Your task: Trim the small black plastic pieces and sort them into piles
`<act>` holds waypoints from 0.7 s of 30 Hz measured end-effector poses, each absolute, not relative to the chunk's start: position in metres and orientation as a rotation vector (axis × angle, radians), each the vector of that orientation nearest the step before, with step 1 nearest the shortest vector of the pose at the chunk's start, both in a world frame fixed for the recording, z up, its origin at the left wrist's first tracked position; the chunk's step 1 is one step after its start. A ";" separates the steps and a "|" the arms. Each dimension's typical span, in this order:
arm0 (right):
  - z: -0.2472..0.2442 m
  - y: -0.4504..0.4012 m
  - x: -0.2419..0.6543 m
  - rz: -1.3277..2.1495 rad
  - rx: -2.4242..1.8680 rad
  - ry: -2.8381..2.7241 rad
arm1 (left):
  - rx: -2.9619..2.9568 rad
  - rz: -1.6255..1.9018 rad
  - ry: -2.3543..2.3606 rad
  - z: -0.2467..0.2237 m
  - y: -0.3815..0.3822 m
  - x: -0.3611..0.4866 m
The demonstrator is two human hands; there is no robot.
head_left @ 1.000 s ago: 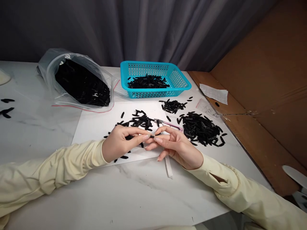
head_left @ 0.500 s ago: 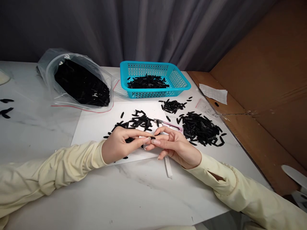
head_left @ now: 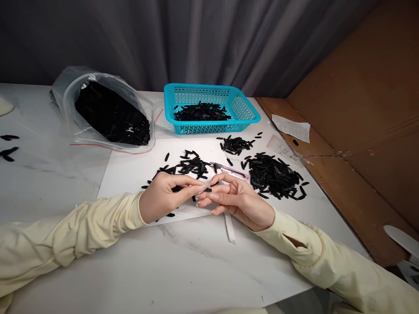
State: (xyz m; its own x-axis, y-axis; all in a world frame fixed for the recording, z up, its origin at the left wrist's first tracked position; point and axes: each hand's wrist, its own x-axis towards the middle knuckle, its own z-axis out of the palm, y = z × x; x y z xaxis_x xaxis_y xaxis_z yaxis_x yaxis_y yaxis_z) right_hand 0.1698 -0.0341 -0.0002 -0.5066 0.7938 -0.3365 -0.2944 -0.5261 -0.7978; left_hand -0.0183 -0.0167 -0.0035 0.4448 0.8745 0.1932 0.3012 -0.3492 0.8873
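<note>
I see a white marble-patterned table point(head_left: 59, 183) in front of a grey curtain point(head_left: 163, 39), with a brown cardboard panel point(head_left: 360, 113) along its right side.

At far left, a few loose black pieces point(head_left: 9, 151) lie on the table. Next comes a clear plastic bag point(head_left: 104, 111), open and filled with black pieces. A white sheet point(head_left: 131, 172) lies on the table before it, carrying a scattered pile of black pieces point(head_left: 191, 165).

My left hand point(head_left: 163, 198) rests on the sheet, thumb and forefinger closed on a small black piece point(head_left: 207, 189). My right hand point(head_left: 240, 203) meets it at the fingertips and pinches the same piece from the other side, so the piece sits between both hands just above the sheet's near edge. A white strip point(head_left: 230, 229) lies on the table under the right hand.

Behind the hands stands a turquoise basket point(head_left: 248, 115) holding black pieces. A pink-handled tool point(head_left: 234, 170) lies near the right hand's fingers. To the right sits a larger heap of black pieces point(head_left: 273, 174), then a paper slip point(head_left: 291, 127) on the cardboard.
</note>
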 end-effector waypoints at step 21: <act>0.002 -0.035 0.169 2.091 -0.915 -0.895 | 1.917 0.937 1.000 -0.002 -0.017 -0.017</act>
